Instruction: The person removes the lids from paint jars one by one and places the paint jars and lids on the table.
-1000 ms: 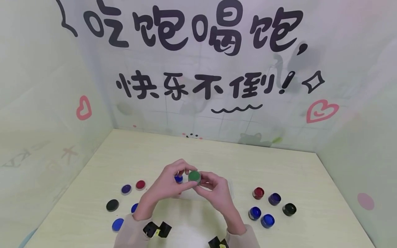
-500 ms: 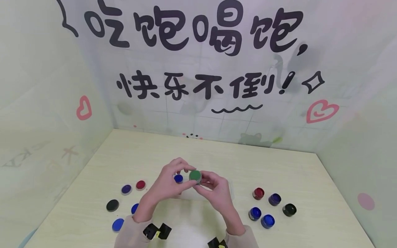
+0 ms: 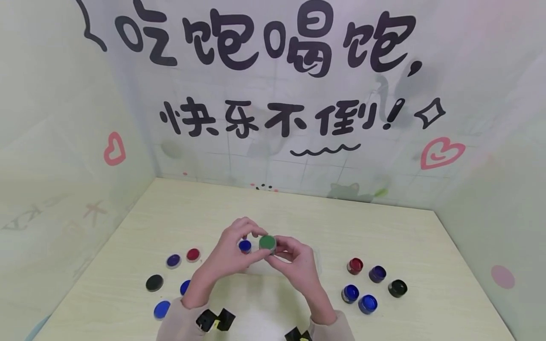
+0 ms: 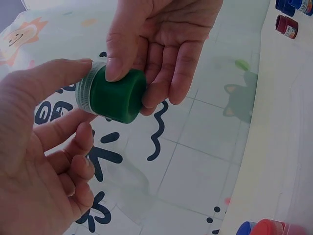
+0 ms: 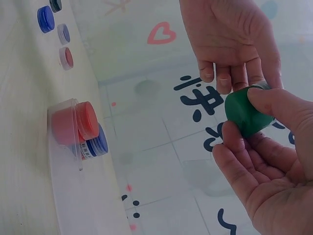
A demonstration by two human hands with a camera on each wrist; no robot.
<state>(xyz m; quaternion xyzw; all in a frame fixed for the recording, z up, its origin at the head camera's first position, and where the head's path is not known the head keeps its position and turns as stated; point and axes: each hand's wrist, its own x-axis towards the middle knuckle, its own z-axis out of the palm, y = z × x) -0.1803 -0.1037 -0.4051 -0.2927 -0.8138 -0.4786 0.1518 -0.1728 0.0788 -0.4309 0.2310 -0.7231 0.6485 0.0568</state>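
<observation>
Between my two hands is a small paint jar (image 3: pixel 267 242) full of green, raised above the table. In the left wrist view, thumb and forefinger of my left hand (image 3: pixel 228 251) pinch the clear ridged lid (image 4: pixel 85 89). My right hand (image 3: pixel 300 263) grips the green body of the jar (image 5: pixel 242 111) between thumb and fingers, as the right wrist view shows. The lid sits on the jar, which lies tilted with its lid toward the left hand. Behind the left fingers, a blue-topped jar (image 3: pixel 245 246) stands partly hidden.
A clear plastic box (image 5: pixel 61 171) holds a red-lidded jar (image 5: pixel 88 120) beside a blue-lidded one. Several round lids (image 3: pixel 154 282) lie left on the table, some partly behind the left forearm. Several uncapped jars (image 3: pixel 377 273) in red, purple, blue and dark tones stand right. Printed cloth walls surround the table.
</observation>
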